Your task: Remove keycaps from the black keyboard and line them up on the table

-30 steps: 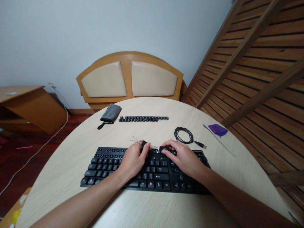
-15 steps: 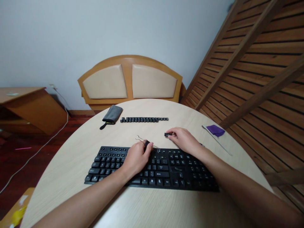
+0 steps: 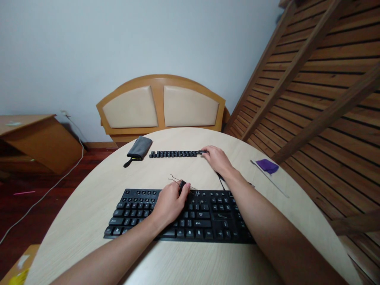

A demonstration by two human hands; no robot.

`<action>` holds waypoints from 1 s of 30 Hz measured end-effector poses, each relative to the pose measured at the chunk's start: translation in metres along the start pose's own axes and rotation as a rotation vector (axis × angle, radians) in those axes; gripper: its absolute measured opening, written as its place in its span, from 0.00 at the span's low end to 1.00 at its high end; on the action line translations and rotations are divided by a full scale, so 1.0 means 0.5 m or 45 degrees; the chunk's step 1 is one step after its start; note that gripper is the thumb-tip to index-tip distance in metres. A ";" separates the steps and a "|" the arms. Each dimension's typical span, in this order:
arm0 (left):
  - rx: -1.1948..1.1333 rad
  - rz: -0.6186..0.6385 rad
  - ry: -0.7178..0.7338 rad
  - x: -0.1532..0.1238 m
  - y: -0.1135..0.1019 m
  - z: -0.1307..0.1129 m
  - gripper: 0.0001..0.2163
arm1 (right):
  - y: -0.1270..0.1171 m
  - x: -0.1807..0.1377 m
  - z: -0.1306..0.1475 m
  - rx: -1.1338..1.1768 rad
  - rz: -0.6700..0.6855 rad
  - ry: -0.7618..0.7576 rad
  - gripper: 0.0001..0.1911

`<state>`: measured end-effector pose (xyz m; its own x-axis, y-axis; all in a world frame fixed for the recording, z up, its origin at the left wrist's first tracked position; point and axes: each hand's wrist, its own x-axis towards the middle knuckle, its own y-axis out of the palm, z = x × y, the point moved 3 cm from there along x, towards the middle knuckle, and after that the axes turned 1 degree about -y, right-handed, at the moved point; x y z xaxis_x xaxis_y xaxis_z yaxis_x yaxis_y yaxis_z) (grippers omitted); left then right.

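Observation:
A black keyboard [image 3: 139,209] lies on the round light-wood table [image 3: 89,198] in front of me. My left hand [image 3: 169,204] rests on its upper middle, fingers closed on a wire keycap puller [image 3: 180,183] whose loops stick out past the top edge. My right hand [image 3: 216,158] reaches far over the table to the right end of a row of removed black keycaps [image 3: 175,154]. Its fingers pinch a black keycap at that end of the row.
A grey pouch [image 3: 138,148] lies left of the keycap row. A purple cloth [image 3: 267,165] and a thin stick lie at the table's right edge. A black cable [image 3: 221,180] shows beside my right arm. A wooden chair back stands behind the table.
My right hand lifted a keycap off the keyboard's top row and carried it away to the end of the keycap row. My left hand stayed on the keyboard with the puller.

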<state>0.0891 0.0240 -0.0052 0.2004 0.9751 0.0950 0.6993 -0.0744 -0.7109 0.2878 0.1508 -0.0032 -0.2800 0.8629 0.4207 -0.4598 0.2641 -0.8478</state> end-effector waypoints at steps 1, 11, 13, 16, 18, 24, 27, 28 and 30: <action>0.005 -0.002 0.002 0.000 0.000 0.000 0.18 | 0.004 -0.002 -0.004 -0.029 0.021 0.012 0.11; 0.079 0.026 -0.031 0.001 -0.001 -0.002 0.18 | 0.030 -0.002 -0.026 -0.135 0.091 0.106 0.09; 0.078 0.026 -0.033 0.001 -0.001 -0.003 0.18 | 0.029 -0.001 -0.022 -0.144 0.092 0.113 0.09; 0.085 0.029 -0.033 0.000 0.000 -0.003 0.18 | 0.028 0.000 -0.017 -0.168 0.097 0.134 0.10; 0.086 0.027 -0.031 0.000 -0.001 -0.003 0.18 | 0.029 0.001 -0.015 -0.194 0.104 0.136 0.10; 0.086 0.019 -0.014 0.000 0.000 -0.002 0.19 | 0.034 0.004 -0.015 -0.250 0.124 0.137 0.11; 0.085 0.016 -0.010 -0.001 0.000 -0.003 0.19 | 0.034 0.006 -0.013 -0.264 0.134 0.141 0.12; 0.083 0.016 -0.010 -0.001 0.000 -0.003 0.19 | 0.034 0.007 -0.012 -0.267 0.137 0.146 0.12; 0.083 0.015 -0.011 0.000 0.000 -0.003 0.19 | 0.033 0.008 -0.010 -0.275 0.144 0.156 0.12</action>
<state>0.0902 0.0235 -0.0043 0.2024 0.9760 0.0805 0.6506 -0.0726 -0.7559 0.2835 0.1609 -0.0172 -0.2095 0.9344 0.2881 -0.2372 0.2373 -0.9420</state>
